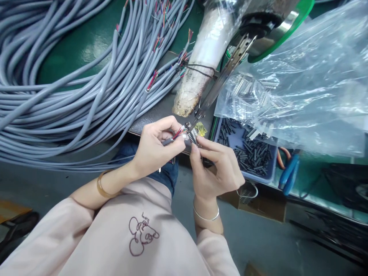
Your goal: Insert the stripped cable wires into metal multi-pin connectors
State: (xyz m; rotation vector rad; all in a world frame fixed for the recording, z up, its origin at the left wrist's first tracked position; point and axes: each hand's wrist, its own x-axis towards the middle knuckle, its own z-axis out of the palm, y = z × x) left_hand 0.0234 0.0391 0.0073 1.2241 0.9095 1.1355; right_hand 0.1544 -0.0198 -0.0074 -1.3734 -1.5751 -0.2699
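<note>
My left hand (161, 143) pinches the end of a grey cable (167, 142), whose thin coloured wires (178, 133) fan out toward a small metal connector (191, 137). The connector sits between thumb and fingers of my right hand (215, 165), just past the table's front edge. Above it, the tip of a metal soldering tool (214, 92) comes down from the upper right and reaches the connector's top end. Whether each wire touches a pin is too small to tell. A yellow-green scrap (200, 129) lies just behind the connector.
Many grey cables (86, 96) cover the table's left side. A plastic-wrapped tube (198, 57) slants down beside the tool. At right are a blue tray (270, 174) of black sleeves, a clear bag (310, 84) with metal connectors, and blue-handled pliers (289, 174). A cardboard box (261, 205) is below.
</note>
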